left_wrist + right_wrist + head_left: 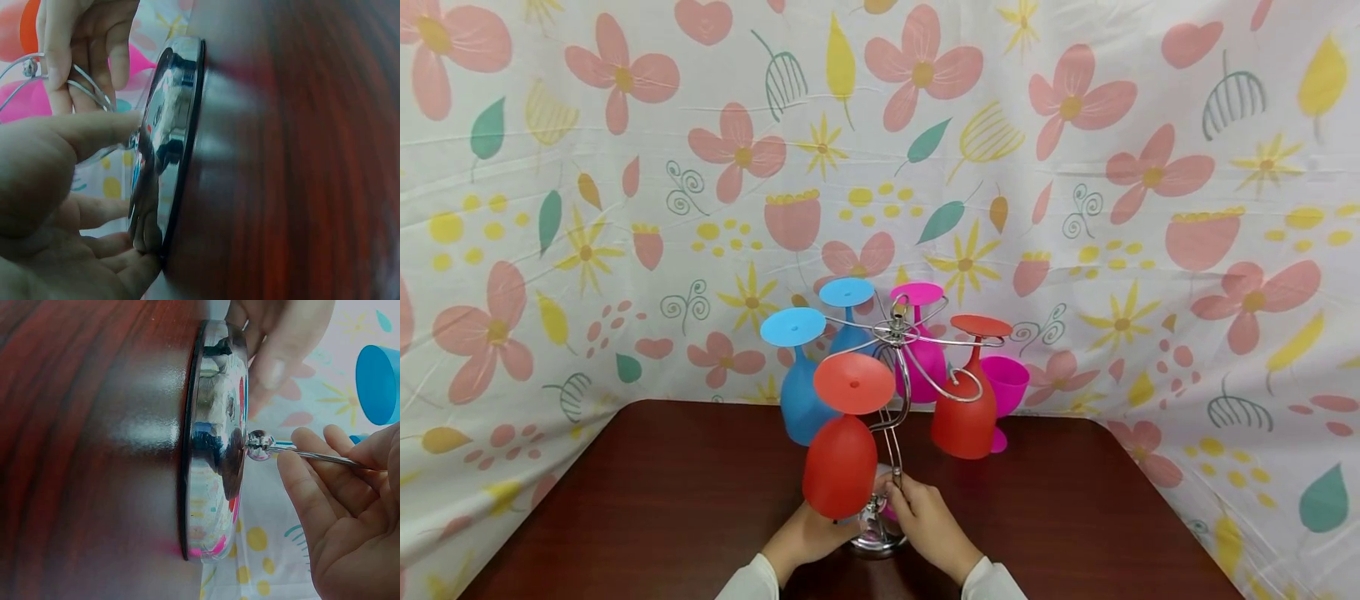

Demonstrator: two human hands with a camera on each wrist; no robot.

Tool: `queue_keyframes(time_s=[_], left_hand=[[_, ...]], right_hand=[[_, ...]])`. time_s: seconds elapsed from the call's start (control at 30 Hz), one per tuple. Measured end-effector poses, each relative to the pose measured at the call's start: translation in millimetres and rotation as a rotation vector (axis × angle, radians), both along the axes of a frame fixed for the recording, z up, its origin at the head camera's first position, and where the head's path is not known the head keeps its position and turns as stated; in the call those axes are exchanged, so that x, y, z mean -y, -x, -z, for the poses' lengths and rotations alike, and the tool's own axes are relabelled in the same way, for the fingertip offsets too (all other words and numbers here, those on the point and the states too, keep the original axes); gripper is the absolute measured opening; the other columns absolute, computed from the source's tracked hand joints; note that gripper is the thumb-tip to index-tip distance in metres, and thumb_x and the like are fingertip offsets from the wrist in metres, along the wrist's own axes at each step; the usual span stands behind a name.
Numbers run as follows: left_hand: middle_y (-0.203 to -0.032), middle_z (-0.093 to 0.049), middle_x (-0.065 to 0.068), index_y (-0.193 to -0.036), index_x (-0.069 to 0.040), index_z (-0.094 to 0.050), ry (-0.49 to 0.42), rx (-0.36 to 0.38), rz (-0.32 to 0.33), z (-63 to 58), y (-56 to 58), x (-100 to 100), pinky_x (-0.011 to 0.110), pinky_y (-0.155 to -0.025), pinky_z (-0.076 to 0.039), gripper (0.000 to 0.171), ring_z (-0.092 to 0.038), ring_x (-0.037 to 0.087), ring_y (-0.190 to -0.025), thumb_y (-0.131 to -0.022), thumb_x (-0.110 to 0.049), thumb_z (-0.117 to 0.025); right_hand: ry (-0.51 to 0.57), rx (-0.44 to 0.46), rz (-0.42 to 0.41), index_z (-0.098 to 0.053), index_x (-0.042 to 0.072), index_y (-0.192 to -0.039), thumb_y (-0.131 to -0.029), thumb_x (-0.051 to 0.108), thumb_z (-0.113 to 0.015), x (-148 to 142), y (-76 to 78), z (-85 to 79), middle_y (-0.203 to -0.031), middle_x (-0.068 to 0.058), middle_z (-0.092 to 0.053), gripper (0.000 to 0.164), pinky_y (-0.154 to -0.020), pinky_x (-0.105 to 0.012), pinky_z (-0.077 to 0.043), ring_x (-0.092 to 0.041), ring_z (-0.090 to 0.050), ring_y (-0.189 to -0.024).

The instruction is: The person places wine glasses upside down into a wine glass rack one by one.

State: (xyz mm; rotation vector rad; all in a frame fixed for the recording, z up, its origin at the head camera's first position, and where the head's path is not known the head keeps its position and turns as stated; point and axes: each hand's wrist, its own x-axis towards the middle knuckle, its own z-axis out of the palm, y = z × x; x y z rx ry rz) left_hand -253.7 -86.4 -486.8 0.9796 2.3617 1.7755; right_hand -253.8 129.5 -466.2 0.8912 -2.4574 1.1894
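A chrome wire goblet rack [897, 333] stands upright on its round base [878, 546]. Two blue goblets [805, 400], two red goblets [841, 471] and a pink goblet [921, 371] hang upside down from its loops; the front-right loop is bare. My left hand [812, 533] holds the base low down, its thumb over the top and fingertips [142, 272] at the rim near the table. With thumb and fingers, my right hand [928, 517] grips the wire stem [325, 457] just above the base. The front red goblet partly hides my left fingers in the head view.
Another pink goblet [1006, 383] stands upright on the table behind the right red goblet. The dark wooden table [700, 500] has rounded far corners. A flower-print cloth [880, 167] hangs behind and at both sides.
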Motion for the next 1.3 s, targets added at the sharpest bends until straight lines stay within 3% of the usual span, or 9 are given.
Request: queue_keyframes(time_s=[0.1, 0.2, 0.43, 0.6, 0.7, 0.83, 1.03, 1.17, 1.3], left_hand=[[-0.123, -0.060, 0.004, -0.136, -0.004, -0.054, 0.015, -0.011, -0.051, 1.4, -3.4, 0.8, 0.047, -0.093, -0.044, 0.054, -0.055, 0.015, -0.112, -0.086, -0.012, -0.072], [-0.130, -0.059, 0.005, -0.141, -0.005, -0.052, 0.008, -0.028, -0.047, 3.4, -2.6, 1.3, 0.050, -0.097, -0.042, 0.057, -0.053, 0.017, -0.118, -0.088, -0.014, -0.070], [-0.108, -0.057, -0.002, -0.134, -0.005, -0.053, -0.028, -0.008, -0.029, 6.6, -3.0, 2.6, 0.048, -0.089, -0.041, 0.047, -0.053, 0.014, -0.103, -0.091, -0.017, -0.068], [-0.098, -0.057, 0.000, -0.122, -0.005, -0.055, -0.056, 0.010, -0.009, 8.0, -2.4, 2.4, 0.044, -0.084, -0.041, 0.034, -0.052, 0.014, -0.094, -0.092, -0.015, -0.066], [-0.093, -0.057, 0.001, -0.118, -0.005, -0.056, -0.055, 0.026, -0.001, 7.7, -1.4, 1.5, 0.043, -0.082, -0.041, 0.029, -0.052, 0.014, -0.090, -0.092, -0.015, -0.067], [-0.099, -0.058, 0.000, -0.125, -0.006, -0.055, -0.050, 0.029, -0.009, 6.8, -1.1, 1.4, 0.045, -0.084, -0.041, 0.039, -0.053, 0.015, -0.095, -0.090, -0.018, -0.068], [-0.098, -0.058, -0.002, -0.125, -0.007, -0.055, -0.062, 0.022, -0.008, 6.8, -0.2, 1.2, 0.045, -0.085, -0.041, 0.040, -0.054, 0.015, -0.094, -0.089, -0.020, -0.067], [-0.096, -0.058, -0.004, -0.124, -0.008, -0.056, -0.066, 0.005, -0.003, 7.3, 0.0, 1.8, 0.043, -0.084, -0.042, 0.038, -0.055, 0.015, -0.094, -0.090, -0.022, -0.067], [-0.098, -0.058, -0.003, -0.125, -0.006, -0.055, -0.076, 0.008, -0.001, 7.7, -0.4, 1.6, 0.043, -0.085, -0.042, 0.039, -0.054, 0.015, -0.095, -0.091, -0.021, -0.067]], right_hand=[[0.007, -0.016, -0.006, -0.068, 0.012, -0.107, -0.104, 0.009, -0.053, 0.4, -0.1, 0.6, -0.071, 0.010, -0.053, 0.016, -0.054, -0.022, -0.044, 0.000, -0.046, -0.061], [0.012, -0.018, -0.016, -0.069, 0.013, -0.108, -0.104, 0.010, -0.052, -0.6, -0.5, 0.1, -0.080, 0.004, -0.063, 0.017, -0.060, -0.024, -0.049, -0.003, -0.053, -0.068], [0.032, 0.237, -0.066, -0.065, 0.013, -0.120, -0.102, 0.024, -0.060, -15.8, 0.7, -4.6, -0.109, -0.003, -0.070, 0.022, -0.080, -0.028, -0.053, -0.013, -0.064, -0.095], [-0.020, 0.310, -0.069, -0.062, 0.006, -0.126, -0.099, 0.026, -0.064, -37.7, 4.6, -11.2, -0.117, -0.008, -0.068, 0.033, -0.087, -0.032, -0.052, -0.018, -0.064, -0.106], [-0.046, 0.300, -0.003, -0.063, 0.006, -0.127, -0.099, 0.028, -0.064, -54.2, 6.0, -20.0, -0.118, -0.006, -0.067, 0.035, -0.087, -0.035, -0.052, -0.021, -0.063, -0.107], [-0.032, 0.279, 0.126, -0.067, 0.004, -0.121, -0.097, 0.025, -0.068, -79.4, 8.2, -37.2, -0.112, -0.005, -0.070, 0.032, -0.085, -0.038, -0.053, -0.023, -0.065, -0.105], [-0.116, 0.133, 0.365, -0.065, 0.005, -0.123, -0.095, 0.023, -0.069, -120.7, 18.0, -70.0, -0.105, -0.006, -0.070, 0.033, -0.075, -0.038, -0.053, -0.019, -0.065, -0.087], [-0.177, 0.019, 0.467, -0.058, -0.003, -0.131, -0.096, 0.033, -0.069, -142.4, 33.9, -92.2, -0.113, -0.020, -0.066, 0.052, -0.084, -0.052, -0.052, -0.034, -0.064, -0.097], [-0.234, -0.043, 0.526, -0.044, -0.012, -0.139, -0.091, 0.043, -0.072, -156.0, 55.2, -107.9, -0.123, -0.033, -0.053, 0.078, -0.092, -0.064, -0.044, -0.048, -0.052, -0.111]])
